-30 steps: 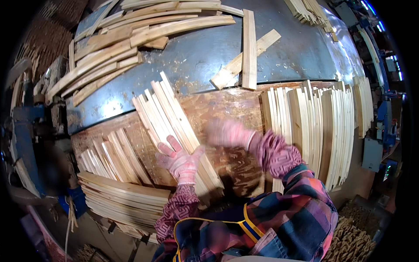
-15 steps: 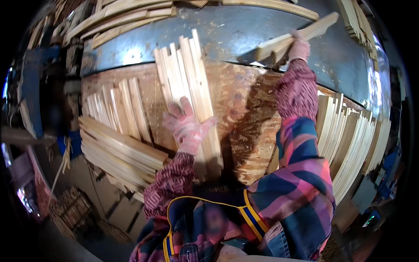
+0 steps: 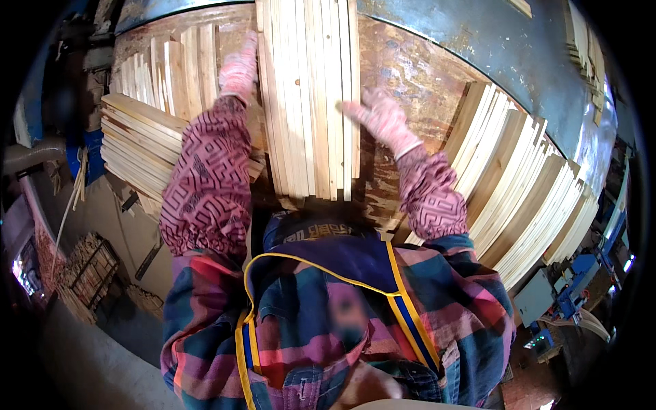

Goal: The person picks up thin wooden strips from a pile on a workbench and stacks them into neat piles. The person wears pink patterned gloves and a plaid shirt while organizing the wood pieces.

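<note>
A bundle of long pale wooden strips (image 3: 307, 102) lies side by side in front of me, running away from my body on a worn plywood board (image 3: 410, 61). My left hand (image 3: 239, 72), in a pink-and-white glove, rests along the bundle's left edge with fingers stretched out forward. On the other side, my right hand (image 3: 384, 121), gloved the same way, is held with thumb and fingers apart near the right edge. It holds nothing, and whether its thumb touches the outer strip is hard to tell.
Stacked strips (image 3: 499, 171) fan out at the right. More strips stand in a row (image 3: 171, 75) at the left, with a slanted pile (image 3: 140, 140) nearer me. A blue-grey metal surface (image 3: 471, 31) runs behind the board. Machinery (image 3: 557, 294) stands low at the right.
My right hand has left the wooden pieces at the far right and come back beside the bundle. My left hand has moved off the strips' top to their left side. The bundle looks wider.
</note>
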Action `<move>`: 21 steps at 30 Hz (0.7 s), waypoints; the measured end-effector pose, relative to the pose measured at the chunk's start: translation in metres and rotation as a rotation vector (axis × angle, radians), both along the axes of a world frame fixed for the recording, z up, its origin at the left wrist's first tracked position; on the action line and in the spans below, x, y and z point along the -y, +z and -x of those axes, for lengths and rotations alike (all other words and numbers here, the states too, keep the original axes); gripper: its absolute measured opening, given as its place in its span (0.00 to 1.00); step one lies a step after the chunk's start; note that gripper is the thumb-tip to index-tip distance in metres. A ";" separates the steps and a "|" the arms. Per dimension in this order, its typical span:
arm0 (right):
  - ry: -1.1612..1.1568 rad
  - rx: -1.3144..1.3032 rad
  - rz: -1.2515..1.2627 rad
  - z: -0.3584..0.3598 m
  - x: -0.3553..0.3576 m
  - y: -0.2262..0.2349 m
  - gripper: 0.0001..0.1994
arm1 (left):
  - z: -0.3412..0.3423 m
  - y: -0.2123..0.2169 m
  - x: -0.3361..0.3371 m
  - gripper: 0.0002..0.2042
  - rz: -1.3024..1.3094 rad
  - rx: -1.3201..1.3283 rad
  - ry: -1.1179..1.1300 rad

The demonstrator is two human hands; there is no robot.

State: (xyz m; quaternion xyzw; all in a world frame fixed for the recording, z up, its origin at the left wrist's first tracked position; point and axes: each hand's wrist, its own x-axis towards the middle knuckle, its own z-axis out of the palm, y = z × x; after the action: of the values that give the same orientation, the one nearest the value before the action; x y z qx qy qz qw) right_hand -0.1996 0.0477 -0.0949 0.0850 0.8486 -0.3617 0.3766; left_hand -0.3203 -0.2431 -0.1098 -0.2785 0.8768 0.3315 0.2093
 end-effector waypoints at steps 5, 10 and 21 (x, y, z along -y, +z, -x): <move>-0.178 -0.191 -0.050 0.071 -0.012 -0.029 0.46 | 0.001 -0.039 -0.022 0.30 -0.111 -0.195 0.363; -0.113 -0.063 -0.263 0.099 0.002 -0.005 0.51 | -0.030 -0.043 -0.048 0.28 -0.465 0.008 0.342; -0.585 -0.991 0.843 0.030 -0.077 0.163 0.29 | -0.042 0.154 -0.086 0.45 -1.335 -0.531 -0.395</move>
State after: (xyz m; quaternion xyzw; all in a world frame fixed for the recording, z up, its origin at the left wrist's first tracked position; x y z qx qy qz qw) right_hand -0.2291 0.1250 0.0683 -0.0181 0.6504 -0.7412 -0.1652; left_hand -0.2788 -0.1573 0.0443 0.1598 0.5436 0.8061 0.1708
